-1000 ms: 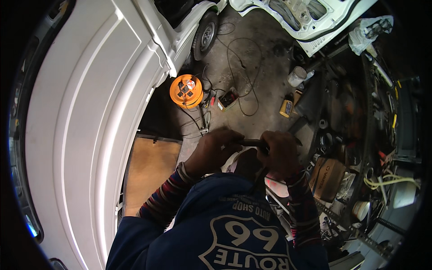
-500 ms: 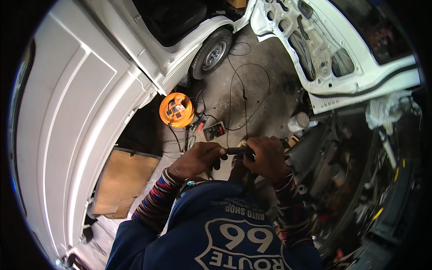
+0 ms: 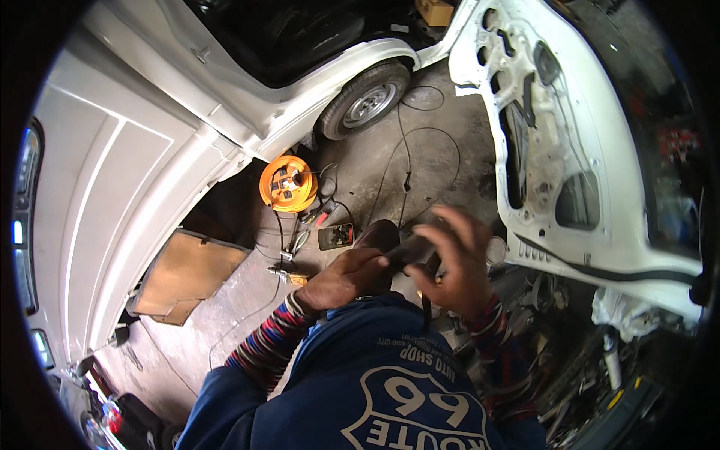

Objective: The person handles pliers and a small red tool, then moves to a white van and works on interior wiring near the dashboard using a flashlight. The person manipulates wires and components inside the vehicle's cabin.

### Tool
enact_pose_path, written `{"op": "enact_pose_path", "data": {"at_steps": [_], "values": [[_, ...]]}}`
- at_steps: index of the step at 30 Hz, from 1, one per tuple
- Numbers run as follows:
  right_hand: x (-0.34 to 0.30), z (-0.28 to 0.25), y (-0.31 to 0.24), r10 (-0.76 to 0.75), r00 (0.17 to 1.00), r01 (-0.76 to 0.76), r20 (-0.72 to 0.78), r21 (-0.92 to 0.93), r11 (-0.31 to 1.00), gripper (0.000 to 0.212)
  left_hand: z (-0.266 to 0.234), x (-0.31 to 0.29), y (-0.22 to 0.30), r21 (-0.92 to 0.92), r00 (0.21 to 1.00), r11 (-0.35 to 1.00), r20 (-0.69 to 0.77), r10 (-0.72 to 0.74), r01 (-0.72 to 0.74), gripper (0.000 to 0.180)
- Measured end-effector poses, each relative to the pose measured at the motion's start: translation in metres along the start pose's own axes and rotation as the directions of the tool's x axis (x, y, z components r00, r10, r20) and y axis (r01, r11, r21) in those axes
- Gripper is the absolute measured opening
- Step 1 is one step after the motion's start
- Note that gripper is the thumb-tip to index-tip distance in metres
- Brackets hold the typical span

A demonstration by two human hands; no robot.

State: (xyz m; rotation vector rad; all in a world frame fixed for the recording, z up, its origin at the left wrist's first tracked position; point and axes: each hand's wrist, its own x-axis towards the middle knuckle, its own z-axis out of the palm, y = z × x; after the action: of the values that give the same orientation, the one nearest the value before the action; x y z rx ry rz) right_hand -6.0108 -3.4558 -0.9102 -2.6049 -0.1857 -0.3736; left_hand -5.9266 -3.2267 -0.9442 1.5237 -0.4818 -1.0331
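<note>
In front of my chest, my left hand [image 3: 343, 279] is closed around a dark, rod-like piece [image 3: 405, 253], gripping its near-left end. The piece is smeared by motion, so its exact kind does not show. My right hand [image 3: 459, 262] is just beside its other end, thumb and fingers apart and partly blurred; whether a fingertip touches the piece is unclear. My shoe [image 3: 379, 235] shows on the floor beyond my hands.
A white vehicle body [image 3: 127, 142] fills the left, with a wheel [image 3: 367, 101] ahead. A stripped white door [image 3: 555, 142] stands right. An orange cable reel [image 3: 288, 184], an open-topped tray [image 3: 335, 237] and a looping black cable [image 3: 407, 180] lie on the floor. Clutter lies lower right.
My right hand has opened from its grip on the dark piece and shifted slightly right. My left hand still holds it, and the piece now tilts. The whole view has turned a little.
</note>
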Motion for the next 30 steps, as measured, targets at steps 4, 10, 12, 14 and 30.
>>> {"op": "enact_pose_path", "data": {"at_steps": [4, 10, 12, 14, 30], "values": [[0.016, 0.036, 0.06, 0.602, 0.777, -0.578, 0.185, 0.591, 0.563, 0.057, -0.009, 0.032, 0.004, -0.49, 0.93, 0.845, -0.163, -0.329, 0.214, 0.048], [0.129, 0.077, 0.119, -0.047, 0.645, -0.741, 0.763, 0.609, -0.283, 0.061, -0.052, 0.12, 0.025, -0.242, 0.891, 0.967, -0.419, -0.174, 0.075, 0.052], [0.183, 0.08, 0.13, -0.12, 0.755, -0.641, 0.645, 0.685, -0.348, 0.058, -0.066, 0.139, 0.042, 0.147, 0.831, 0.989, -0.551, 0.076, 0.007, 0.049], [0.235, 0.076, 0.137, -0.16, 0.772, -0.634, 0.616, 0.723, -0.275, 0.061, -0.075, 0.157, 0.065, 0.217, 0.745, 0.975, -0.64, 0.185, -0.056, 0.046], [0.474, 0.142, 0.101, -0.596, 0.42, -0.763, 0.684, 0.622, 0.176, 0.032, -0.179, 0.213, 0.108, -0.285, 0.449, 0.942, -0.875, -0.18, -0.179, 0.037]]}}
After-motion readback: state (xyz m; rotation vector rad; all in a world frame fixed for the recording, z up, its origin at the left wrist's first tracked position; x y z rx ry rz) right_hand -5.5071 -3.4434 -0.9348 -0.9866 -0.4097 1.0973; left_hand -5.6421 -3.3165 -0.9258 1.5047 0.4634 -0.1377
